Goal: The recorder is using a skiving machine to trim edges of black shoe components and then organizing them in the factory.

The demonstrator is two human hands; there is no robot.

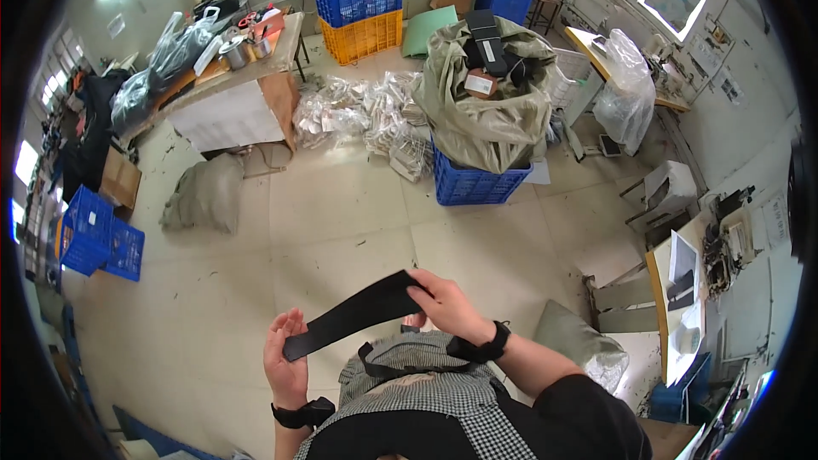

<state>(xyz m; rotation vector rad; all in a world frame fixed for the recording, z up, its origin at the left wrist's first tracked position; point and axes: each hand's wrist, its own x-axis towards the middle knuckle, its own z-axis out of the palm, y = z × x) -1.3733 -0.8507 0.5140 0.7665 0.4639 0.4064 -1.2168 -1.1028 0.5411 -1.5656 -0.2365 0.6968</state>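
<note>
A wide, flat black fabric strip (354, 317) stretches between my two hands in front of my checked apron. My right hand (450, 305) pinches its far right end, thumb on top and fingers beneath. At the lower left end, my left hand (286, 356) holds the strip near the palm, with fingertips pointing up; its thumb is partly hidden. The strip slopes down from right to left and has no visible contact with the floor. Each wrist carries a black band.
Ahead, a blue crate (481, 181) holds an olive sack (439, 98) with black pieces (487, 41) on top. Clear plastic-wrapped packs (396, 119) lie beside it. A cluttered table (230, 106) stands left, near a grey-green sack (206, 196). Another worktable (660, 307) is right.
</note>
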